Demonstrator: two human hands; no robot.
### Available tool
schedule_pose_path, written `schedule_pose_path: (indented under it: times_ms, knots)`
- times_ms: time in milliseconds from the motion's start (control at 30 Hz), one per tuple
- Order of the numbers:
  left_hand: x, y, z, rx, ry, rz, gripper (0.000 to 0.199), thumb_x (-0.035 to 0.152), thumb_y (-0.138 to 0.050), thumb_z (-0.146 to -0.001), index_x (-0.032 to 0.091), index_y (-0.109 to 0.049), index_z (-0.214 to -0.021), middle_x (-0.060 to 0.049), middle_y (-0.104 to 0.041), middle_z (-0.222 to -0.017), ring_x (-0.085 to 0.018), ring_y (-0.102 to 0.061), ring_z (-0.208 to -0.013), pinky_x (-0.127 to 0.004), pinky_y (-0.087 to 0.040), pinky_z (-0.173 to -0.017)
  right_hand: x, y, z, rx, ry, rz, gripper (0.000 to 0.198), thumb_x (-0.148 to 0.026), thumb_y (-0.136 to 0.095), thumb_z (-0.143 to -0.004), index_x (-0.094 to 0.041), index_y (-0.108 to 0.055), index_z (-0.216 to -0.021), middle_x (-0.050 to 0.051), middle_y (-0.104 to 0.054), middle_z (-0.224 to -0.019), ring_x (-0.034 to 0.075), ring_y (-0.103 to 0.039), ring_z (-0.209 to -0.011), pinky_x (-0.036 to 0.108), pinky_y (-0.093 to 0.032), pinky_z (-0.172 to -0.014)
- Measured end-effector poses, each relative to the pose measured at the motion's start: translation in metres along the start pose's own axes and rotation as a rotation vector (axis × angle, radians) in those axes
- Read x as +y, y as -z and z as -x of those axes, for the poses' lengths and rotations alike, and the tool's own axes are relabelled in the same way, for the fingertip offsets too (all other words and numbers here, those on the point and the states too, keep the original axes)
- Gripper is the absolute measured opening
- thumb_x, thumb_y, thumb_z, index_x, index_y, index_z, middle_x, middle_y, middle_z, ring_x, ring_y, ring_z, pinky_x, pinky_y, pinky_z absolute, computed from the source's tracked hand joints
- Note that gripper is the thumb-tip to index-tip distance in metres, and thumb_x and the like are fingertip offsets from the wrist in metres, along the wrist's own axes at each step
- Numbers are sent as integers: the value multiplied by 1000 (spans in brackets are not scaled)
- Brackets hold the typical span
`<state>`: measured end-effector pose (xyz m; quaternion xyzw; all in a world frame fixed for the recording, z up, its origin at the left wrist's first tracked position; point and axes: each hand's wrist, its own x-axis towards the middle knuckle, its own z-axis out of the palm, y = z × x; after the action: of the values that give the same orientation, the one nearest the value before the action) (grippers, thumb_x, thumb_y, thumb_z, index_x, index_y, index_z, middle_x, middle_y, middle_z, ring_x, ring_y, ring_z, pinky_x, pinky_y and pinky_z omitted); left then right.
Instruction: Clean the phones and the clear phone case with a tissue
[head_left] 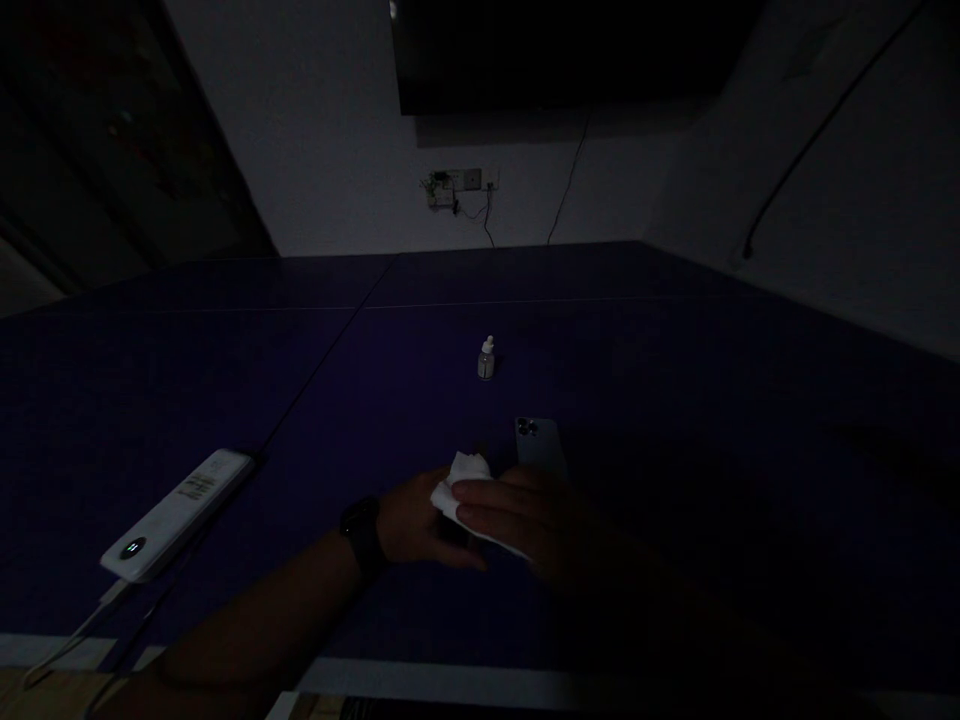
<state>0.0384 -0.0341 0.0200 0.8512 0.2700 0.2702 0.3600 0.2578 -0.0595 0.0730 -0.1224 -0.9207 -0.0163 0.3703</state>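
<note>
Nearest the camera, the left forearm [270, 600] crosses the near edge of the table [337, 410], a dark watch [363, 536] at its wrist. The left hand [409, 522] has its thumb extended; its fingers are mostly hidden by a white cloth [466, 470], so whether it grips anything cannot be told. The right hand [540, 520] holds the cloth against the left, fingers laid over it. Likely hazards: a sweep of the right hand could push the phone [541, 442], lying lens side up and partly hidden just beyond; a long reach could topple the narrow, upright bottle [486, 364]; a snagged cable [71, 640] could drag the power bank [176, 512]. Materials: cloth soft and creased, paper or fabric uncertain; phone flat, round-cornered; bottle cylindrical, white-topped; power bank a pale, rounded slab; table smooth, dark blue.
</note>
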Motion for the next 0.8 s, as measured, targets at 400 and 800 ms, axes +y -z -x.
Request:
schedule_pose_path:
  times_ms: [400,800]
  knots:
    - [1,3,1,-35,13,-86,89,73,-75,-70,20,-48,-135,-14,-66,-123,-33,-66,-108,-44,-53,-92,19,-15,0,149,-667,-401,31,-18,-44,-101,-25,-67,-121,4,-76,-113,18,-73,-102,33,-61,-87]
    - [-1,1,2,7,-35,-109,84,73,-71,-73,20,-49,-135,-12,-67,-122,-32,-66,-106,-44,-52,-94,19,-10,2,109,-74,-189,41,-12,-36,-102,-20,-49,-140,12,-66,-132,17,-62,-121,33,-55,-89]
